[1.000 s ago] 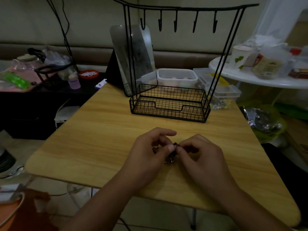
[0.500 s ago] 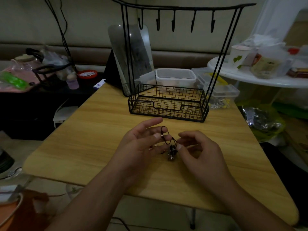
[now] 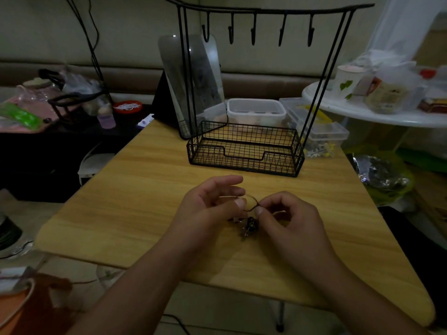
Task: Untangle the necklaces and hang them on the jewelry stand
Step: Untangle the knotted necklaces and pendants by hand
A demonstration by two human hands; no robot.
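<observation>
The tangled necklaces (image 3: pixel 249 226) are pinched by both hands, left hand (image 3: pixel 212 209) and right hand (image 3: pixel 287 218), while the stand (image 3: pixel 266 10) at 12 o'clock is left bare.

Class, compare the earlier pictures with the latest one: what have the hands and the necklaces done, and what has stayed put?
The hands have drawn slightly apart. The left hand has opened its upper fingers; the right hand now pinches a cord loop pulled out of the necklaces. The jewelry stand has not moved, hooks bare.
</observation>
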